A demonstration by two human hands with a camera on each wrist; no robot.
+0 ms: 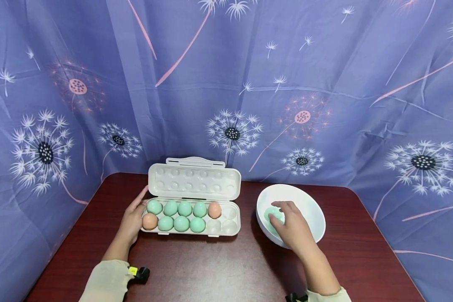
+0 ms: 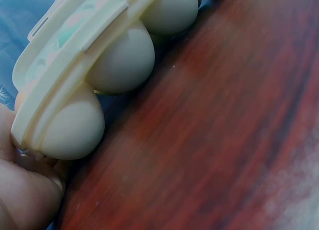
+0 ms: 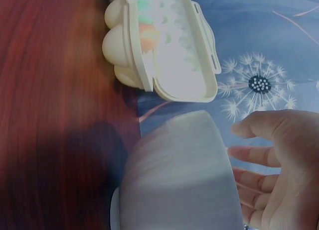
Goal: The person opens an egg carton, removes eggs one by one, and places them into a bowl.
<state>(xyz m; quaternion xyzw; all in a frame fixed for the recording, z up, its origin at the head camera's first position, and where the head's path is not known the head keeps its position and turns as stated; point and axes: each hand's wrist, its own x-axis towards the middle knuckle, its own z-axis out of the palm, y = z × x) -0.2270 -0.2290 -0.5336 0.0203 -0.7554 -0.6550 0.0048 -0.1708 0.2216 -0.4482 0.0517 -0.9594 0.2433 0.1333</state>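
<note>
My left hand (image 1: 130,220) rests against the left end of the white egg carton (image 1: 235,204). In the left wrist view, its fingers touch the carton corner beside the rounded egg cups (image 2: 75,125). Several green eggs (image 1: 181,223) and two brown eggs (image 1: 214,210) sit in the carton. My right hand (image 1: 294,226) reaches over the white bowl (image 1: 313,209), thumb and fingers curved and apart. Below them in the bowl is green egg surface (image 1: 269,213), partly covered by the fingers. From the right wrist, the bowl's wall hides the eggs inside.
The carton's lid (image 1: 194,182) is raised towards the back. Three cups at the carton's right end, including one cup (image 1: 229,227) at the front corner, hold no eggs. A dandelion-print curtain (image 1: 196,92) hangs right behind the dark red wooden table (image 1: 196,268).
</note>
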